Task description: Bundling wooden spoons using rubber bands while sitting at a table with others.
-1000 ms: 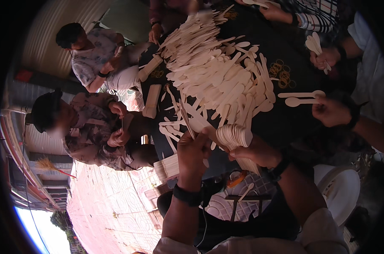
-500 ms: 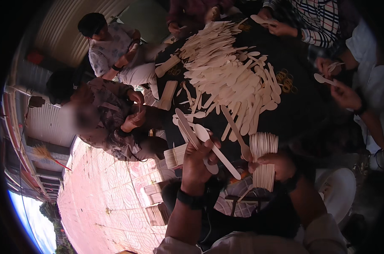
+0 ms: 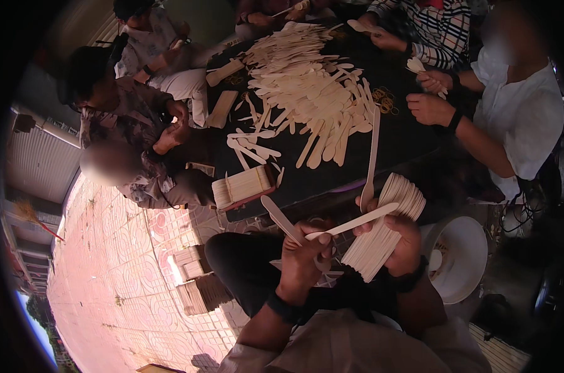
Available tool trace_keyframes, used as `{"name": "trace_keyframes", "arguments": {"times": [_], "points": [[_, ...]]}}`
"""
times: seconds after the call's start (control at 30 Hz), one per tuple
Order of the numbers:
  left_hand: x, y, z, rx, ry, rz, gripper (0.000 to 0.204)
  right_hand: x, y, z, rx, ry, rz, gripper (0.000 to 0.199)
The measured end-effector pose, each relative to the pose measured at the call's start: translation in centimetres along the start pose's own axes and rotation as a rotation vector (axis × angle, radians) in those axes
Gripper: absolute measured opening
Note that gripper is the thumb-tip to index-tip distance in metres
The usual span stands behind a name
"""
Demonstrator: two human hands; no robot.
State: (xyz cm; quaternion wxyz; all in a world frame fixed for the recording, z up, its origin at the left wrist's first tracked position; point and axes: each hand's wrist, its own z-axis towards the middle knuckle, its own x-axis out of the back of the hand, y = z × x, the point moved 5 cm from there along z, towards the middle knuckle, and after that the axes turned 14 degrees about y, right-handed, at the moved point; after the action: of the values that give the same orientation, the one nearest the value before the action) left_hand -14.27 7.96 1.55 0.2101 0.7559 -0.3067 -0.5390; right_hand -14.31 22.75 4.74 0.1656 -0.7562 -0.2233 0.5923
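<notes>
My left hand point(image 3: 303, 258) is closed around a few pale wooden spoons. One wooden spoon point(image 3: 282, 221) sticks up and to the left; another point(image 3: 359, 222) points right, its end lying across the stack in front of my other hand. My right hand point(image 3: 405, 242) grips a thick stack of wooden spoons point(image 3: 381, 233), tilted and fanned slightly. A single spoon point(image 3: 372, 152) also stands up from my right fingers, reaching over the table edge. Both hands are close together above my lap.
A dark table point(image 3: 307, 177) bears a large heap of wooden spoons point(image 3: 313, 87), rubber bands point(image 3: 384, 101) and a banded bundle point(image 3: 241, 186). More bundles point(image 3: 198, 292) lie on the tiled floor. A white bucket point(image 3: 459, 261) stands at right. Several people sit around the table.
My left hand has come down toward the stack, and one of its spoons now crosses it. The stack has tilted from upright to slanting. The view has shifted; the person at right holds several pieces.
</notes>
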Motion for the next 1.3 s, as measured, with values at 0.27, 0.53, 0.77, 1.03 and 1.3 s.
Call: {"name": "trace_keyframes", "arguments": {"times": [0.27, 0.53, 0.77, 1.03, 1.3], "points": [[2.1, -0.7, -4.3, 0.051, -0.274, 0.76, 0.013, -1.4, 1.5, -1.9, -0.025, 0.152, -0.392, 0.027], [3.5, 0.9, -5.6, -0.119, -0.186, 0.651, 0.018, -1.5, 3.9, -3.0, -0.043, 0.154, -0.812, 0.031], [-0.2, 8.1, -5.1, -1.03, -0.384, 1.22, 0.042, 0.1, 4.6, -5.8, -0.619, -0.116, -0.845, 0.035], [4.2, 2.0, -6.2, -0.304, -0.56, 0.979, 0.02, -1.2, 3.9, -7.3, -0.679, -0.021, -0.5, 0.036], [7.1, -0.7, -6.0, 0.596, -0.181, 0.153, 0.033, -0.7, 3.2, -4.9, -0.553, 0.128, -0.325, 0.038]]}}
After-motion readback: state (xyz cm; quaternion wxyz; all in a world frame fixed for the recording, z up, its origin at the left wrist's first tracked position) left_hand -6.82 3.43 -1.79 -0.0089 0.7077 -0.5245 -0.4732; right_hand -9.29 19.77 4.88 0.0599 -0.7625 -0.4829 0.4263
